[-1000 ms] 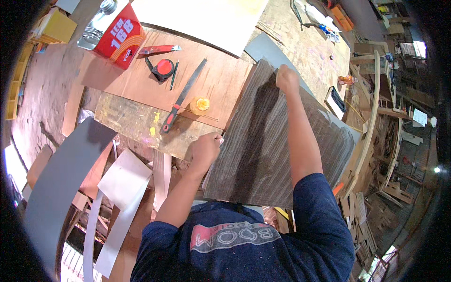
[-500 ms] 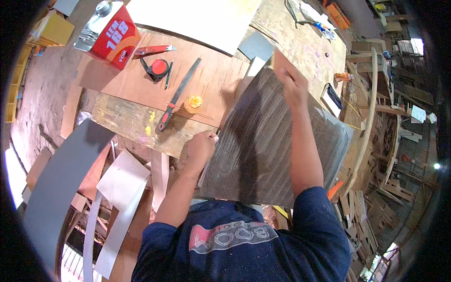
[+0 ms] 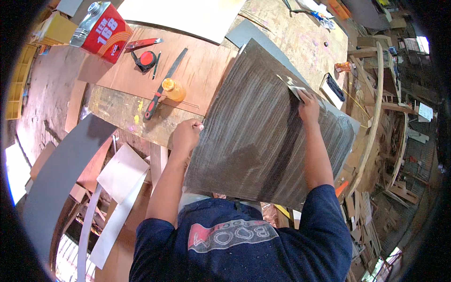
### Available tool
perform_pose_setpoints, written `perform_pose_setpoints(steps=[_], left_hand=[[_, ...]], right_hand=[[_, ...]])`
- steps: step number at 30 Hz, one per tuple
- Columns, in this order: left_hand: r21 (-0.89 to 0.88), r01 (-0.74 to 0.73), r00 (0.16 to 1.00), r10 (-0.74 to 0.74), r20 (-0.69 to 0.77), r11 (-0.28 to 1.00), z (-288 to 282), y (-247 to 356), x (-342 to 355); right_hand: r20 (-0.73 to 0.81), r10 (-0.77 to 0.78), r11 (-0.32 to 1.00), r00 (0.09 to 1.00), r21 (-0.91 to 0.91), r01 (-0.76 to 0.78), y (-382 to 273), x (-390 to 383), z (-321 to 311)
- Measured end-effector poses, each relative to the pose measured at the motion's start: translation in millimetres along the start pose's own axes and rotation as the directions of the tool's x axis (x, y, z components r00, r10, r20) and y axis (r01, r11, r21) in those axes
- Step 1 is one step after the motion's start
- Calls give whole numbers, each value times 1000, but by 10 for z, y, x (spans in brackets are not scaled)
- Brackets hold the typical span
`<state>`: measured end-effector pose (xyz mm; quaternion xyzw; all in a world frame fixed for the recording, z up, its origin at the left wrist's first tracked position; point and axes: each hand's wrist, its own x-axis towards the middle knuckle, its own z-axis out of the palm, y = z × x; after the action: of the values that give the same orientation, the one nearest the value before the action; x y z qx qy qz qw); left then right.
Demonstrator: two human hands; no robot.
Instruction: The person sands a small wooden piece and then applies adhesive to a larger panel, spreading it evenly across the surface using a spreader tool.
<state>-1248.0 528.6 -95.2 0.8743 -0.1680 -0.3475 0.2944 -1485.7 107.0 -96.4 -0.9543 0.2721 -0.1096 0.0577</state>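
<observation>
A large board with a streaked, dark coating [image 3: 244, 136] lies slanted at the workbench's near edge. My left hand [image 3: 187, 135] is closed on its left edge. In my right hand [image 3: 308, 107] is a flat, thin spreader [image 3: 293, 87], held against the board's upper right part. Left of the board, a file with a black-and-red handle [image 3: 152, 103] lies beside a jar of amber stuff [image 3: 174, 91] on a plywood sheet [image 3: 112, 70]. Farther up are a tape measure [image 3: 143, 61], a red cutter [image 3: 141, 43], a thin pencil [image 3: 156, 66] and a red-and-silver metal can [image 3: 105, 35].
A pale sheet [image 3: 181, 14] tops the bench [image 3: 310, 56]. Curved grey panels [image 3: 61, 174] and white strips [image 3: 120, 183] stand at lower left. At right are a small orange bottle [image 3: 343, 66], a long bowed wooden strip [image 3: 371, 117] and stacked offcuts [image 3: 361, 221].
My right hand with the spreader has moved right and down from the board's top corner. My left hand still grips the edge. The whole scene has shifted somewhat in view.
</observation>
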Motion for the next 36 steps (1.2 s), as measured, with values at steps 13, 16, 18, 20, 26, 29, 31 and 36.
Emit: perform_pose_setpoints(steps=[13, 16, 18, 20, 26, 29, 31, 36], left_hand=[[0, 7, 998, -7, -64, 1000, 147, -50, -8], [-38, 5, 997, -8, -75, 999, 195, -147, 22], [-5, -8, 996, 8, -94, 1000, 221, -157, 30], [7, -13, 997, 14, -79, 1000, 226, -113, 21], [3, -51, 991, 51, -127, 999, 284, -160, 41], [55, -53, 989, 60, -137, 997, 271, -163, 30], [45, -52, 990, 58, -132, 998, 300, -198, 78], [-27, -26, 992, 22, -126, 999, 292, -319, 66]], right_hand=[[88, -460, 886, 883, 111, 450, -640, 1327, 41], [185, -424, 902, 887, 0, 431, -783, 1367, 231], [197, -404, 910, 893, -12, 414, -632, 1293, 257], [160, -438, 899, 884, 65, 434, -209, 1147, 253], [178, -394, 915, 902, -11, 402, 748, 552, -75], [272, -356, 925, 894, -35, 379, 1086, 343, -253], [251, -352, 931, 902, -2, 364, 1404, 202, -300], [279, -319, 941, 906, -17, 337, 1845, -92, -440]])
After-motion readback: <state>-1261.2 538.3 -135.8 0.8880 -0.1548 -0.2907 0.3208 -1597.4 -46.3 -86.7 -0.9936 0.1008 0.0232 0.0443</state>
